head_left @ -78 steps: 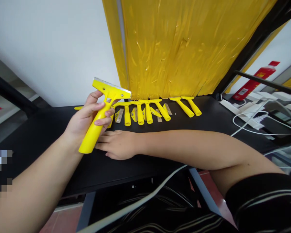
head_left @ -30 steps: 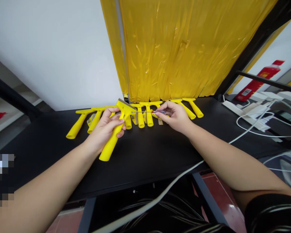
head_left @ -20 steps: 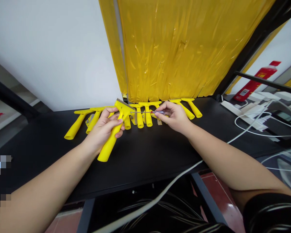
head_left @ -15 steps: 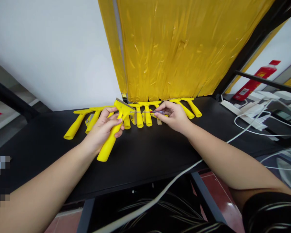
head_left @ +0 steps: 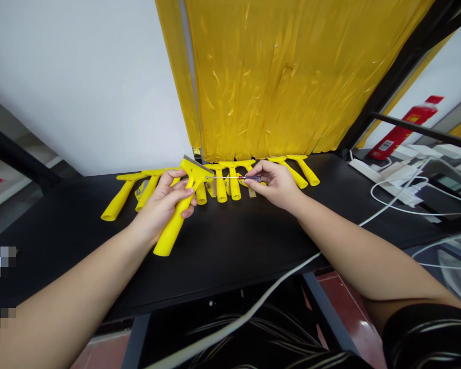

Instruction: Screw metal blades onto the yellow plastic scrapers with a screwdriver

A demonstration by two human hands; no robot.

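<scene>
My left hand is closed around a yellow scraper, its handle slanting down to the left and a grey blade edge along the top of its head. Between the thumb and fingers of my right hand is a small screwdriver, held level. Its thin metal shaft points left and the tip meets the right side of the scraper's head, at what looks like a small screw. Behind both hands lies a row of more yellow scrapers, partly covered by my hands.
The scrapers lie on a black tabletop. Yellow plastic sheeting and a white panel stand behind. At right are a red bottle, a white power strip and tangled cables. A white cable crosses the table's front edge.
Almost nothing differs. Both hands keep the same grip and place, with the screwdriver tip still at the scraper's head.
</scene>
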